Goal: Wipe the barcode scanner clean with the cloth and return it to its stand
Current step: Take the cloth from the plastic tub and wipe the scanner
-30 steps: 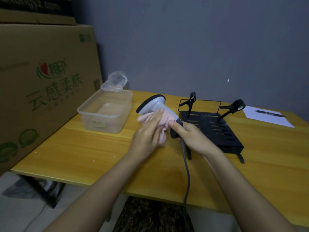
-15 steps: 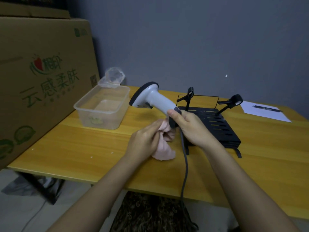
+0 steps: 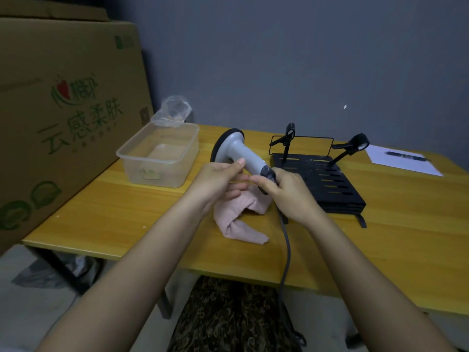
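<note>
The scanner (image 3: 238, 153) is being held up off the table (image 3: 127, 214), its grey handle running down into the right hand (image 3: 286, 191), which is gripping the dark lower end with fingers wrapped around it. The round head is pointing up and away to the left of that hand, and the cord (image 3: 286, 250) is hanging from below the fist and trailing over the table's near edge. The left hand (image 3: 218, 181) is sitting just beside the right, its thumb reaching to the handle and its fingers loosely curled over the cloth (image 3: 241, 214); how firmly it is pinching the cloth I cannot tell. The pink cloth is drooping beneath both hands and lying bunched on the table. Just right of the right hand, the black stand (image 3: 322, 181) is resting flat with two clip arms sticking up. Beyond the left hand a clear tub (image 3: 160, 158) is sitting, with a big box (image 3: 63, 110) further left. Far right, a pen (image 3: 403, 154) is lying on paper (image 3: 406, 163).
</note>
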Demonstrator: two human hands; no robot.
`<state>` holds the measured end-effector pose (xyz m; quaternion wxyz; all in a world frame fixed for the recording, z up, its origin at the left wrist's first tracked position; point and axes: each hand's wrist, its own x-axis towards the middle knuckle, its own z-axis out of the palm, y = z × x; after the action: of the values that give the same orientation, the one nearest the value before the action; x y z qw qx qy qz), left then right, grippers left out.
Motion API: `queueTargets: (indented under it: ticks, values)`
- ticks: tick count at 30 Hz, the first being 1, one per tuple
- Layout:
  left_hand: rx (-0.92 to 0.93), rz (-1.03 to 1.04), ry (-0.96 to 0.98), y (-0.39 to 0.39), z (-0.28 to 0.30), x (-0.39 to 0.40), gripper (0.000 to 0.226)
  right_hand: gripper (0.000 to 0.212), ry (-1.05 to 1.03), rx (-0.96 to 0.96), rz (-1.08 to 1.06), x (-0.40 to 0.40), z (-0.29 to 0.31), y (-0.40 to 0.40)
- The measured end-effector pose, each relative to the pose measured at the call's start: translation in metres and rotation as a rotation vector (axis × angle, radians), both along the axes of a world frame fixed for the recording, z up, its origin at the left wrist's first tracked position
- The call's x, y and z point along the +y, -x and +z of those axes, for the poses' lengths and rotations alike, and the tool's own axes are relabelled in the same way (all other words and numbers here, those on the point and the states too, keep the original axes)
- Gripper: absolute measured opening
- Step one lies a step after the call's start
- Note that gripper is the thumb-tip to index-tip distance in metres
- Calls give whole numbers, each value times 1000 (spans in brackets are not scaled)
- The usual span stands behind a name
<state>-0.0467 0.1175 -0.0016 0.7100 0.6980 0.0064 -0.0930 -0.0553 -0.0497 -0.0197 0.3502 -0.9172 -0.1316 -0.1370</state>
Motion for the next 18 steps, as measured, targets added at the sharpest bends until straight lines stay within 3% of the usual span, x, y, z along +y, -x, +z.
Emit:
queueTargets:
  ticks: [5, 9, 18]
  values:
    - [164, 22, 175, 1, 3, 1, 32, 48, 129, -63, 10, 5, -2, 9]
    - [188, 25, 207, 1, 1, 3, 37, 48, 208, -51, 11, 10, -2, 13]
    - [222, 40, 309, -1, -6, -1, 26, 50, 269, -69, 0, 15, -7, 14]
